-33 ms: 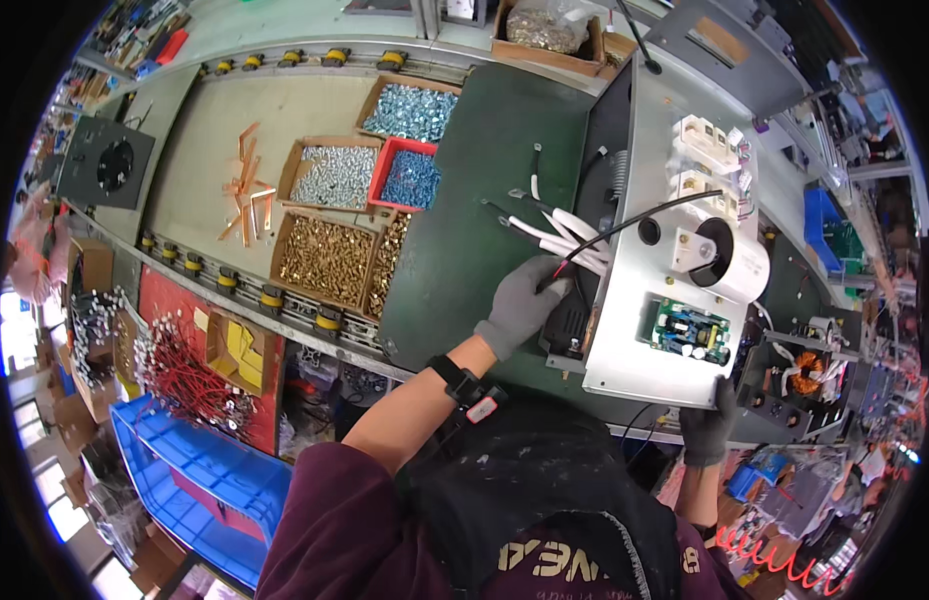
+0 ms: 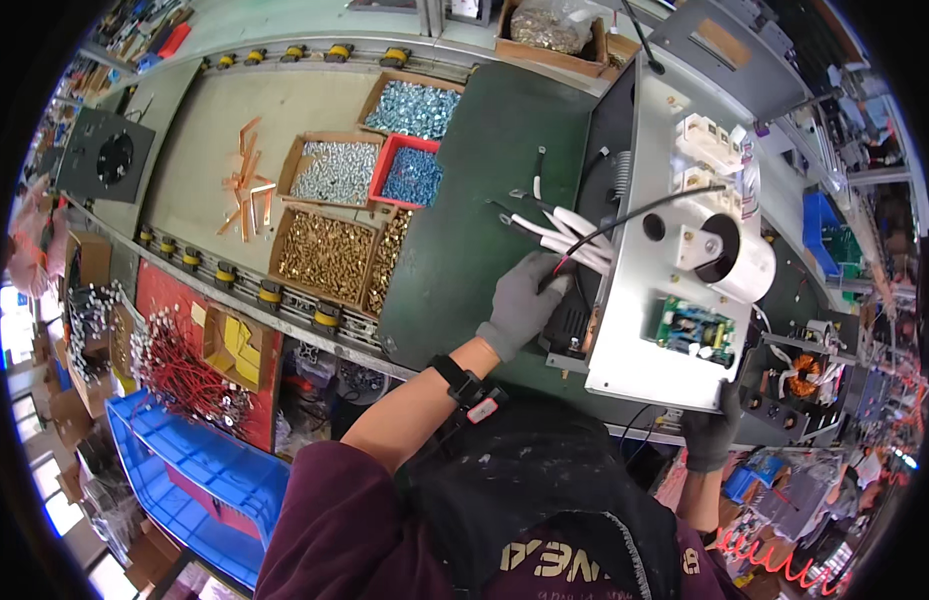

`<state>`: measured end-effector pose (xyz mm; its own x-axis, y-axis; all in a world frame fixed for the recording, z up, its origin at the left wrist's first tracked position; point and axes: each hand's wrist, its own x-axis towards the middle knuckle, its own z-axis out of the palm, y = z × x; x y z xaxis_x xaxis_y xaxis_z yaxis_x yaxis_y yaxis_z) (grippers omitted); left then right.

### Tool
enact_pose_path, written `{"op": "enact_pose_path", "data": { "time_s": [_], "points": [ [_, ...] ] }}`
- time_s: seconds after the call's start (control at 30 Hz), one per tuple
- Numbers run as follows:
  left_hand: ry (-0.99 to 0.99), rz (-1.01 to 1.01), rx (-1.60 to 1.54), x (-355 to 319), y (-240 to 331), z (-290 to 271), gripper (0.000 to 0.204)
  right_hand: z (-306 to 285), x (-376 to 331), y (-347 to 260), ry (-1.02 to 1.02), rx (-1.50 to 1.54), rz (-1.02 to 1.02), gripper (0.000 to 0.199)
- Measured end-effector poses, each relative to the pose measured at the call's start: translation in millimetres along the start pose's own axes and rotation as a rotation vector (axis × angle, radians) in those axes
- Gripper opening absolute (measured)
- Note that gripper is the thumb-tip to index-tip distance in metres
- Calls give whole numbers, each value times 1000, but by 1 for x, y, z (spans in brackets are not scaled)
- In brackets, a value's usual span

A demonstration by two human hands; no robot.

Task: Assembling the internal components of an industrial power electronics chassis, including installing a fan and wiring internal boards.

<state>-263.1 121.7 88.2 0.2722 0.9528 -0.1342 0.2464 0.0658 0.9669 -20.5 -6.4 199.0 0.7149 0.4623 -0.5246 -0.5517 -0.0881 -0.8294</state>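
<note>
My left hand (image 2: 524, 305), in a grey glove, pinches a thin black cable (image 2: 644, 210) near a red part of it. The cable arcs up over a silver metal panel (image 2: 624, 350). My right hand (image 2: 711, 432), also gloved, grips the panel's near right corner; some fingers are hidden. The panel stands tilted over a dark housing (image 2: 566, 328). On it sit a white cylindrical capacitor (image 2: 752, 270), a green circuit board (image 2: 694, 332) and white modules (image 2: 706, 145). Several thick white cables (image 2: 564, 235) with metal lugs emerge from under its left edge.
Left of the green mat (image 2: 484, 130) are boxes of brass fasteners (image 2: 324, 250), silver screws (image 2: 334, 175) and a red tray (image 2: 386, 165) of blue ones. Copper strips (image 2: 246, 190) lie farther left. A blue crate (image 2: 154, 470) stands lower left; an open unit with a copper coil (image 2: 806, 375) is at right.
The metal panel has tilted slightly, and the parts on it have shifted a little to the right. Both hands keep their hold.
</note>
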Motion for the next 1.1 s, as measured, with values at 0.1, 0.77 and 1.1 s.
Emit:
{"op": "enact_pose_path", "data": {
  "time_s": [0.1, 0.77, 1.1],
  "points": [
    [201, 300, 247, -11, 21, -4, 43, -26, -5, -51, -471, 6, 149, 30],
    [259, 296, 799, 55, 54, 21, 20, -7, -14, -86, -560, 96, 235, 27],
    [-547, -395, -266, -34, 76, -29, 27, -2, -30, -51, -586, -46, 316, 14]
  ]
}}
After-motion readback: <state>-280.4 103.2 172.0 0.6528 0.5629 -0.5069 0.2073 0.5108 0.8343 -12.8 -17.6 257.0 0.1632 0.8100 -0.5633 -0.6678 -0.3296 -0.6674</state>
